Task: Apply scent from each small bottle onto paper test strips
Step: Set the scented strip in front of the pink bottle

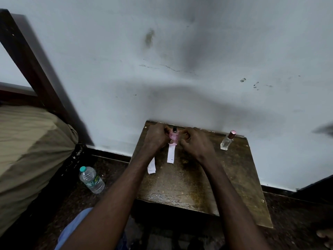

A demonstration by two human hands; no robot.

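Note:
A small pink bottle [174, 136] with a dark nozzle stands near the back edge of a worn wooden table [189, 181]. My left hand [156, 135] grips it from the left side. My right hand [193, 142] is curled close on its right; what it holds, if anything, is hidden. A white paper strip [171, 153] lies on the table just in front of the bottle. A second white strip [151, 166] lies further left, partly under my left forearm. A clear glass bottle [227, 140] with a rose-coloured cap stands apart at the back right.
The table stands against a pale, stained wall [180, 60]. On the dark floor to the left lies a plastic water bottle [91, 179]. A bed with an olive cover [30, 150] and a dark wooden frame [36, 65] fills the left side.

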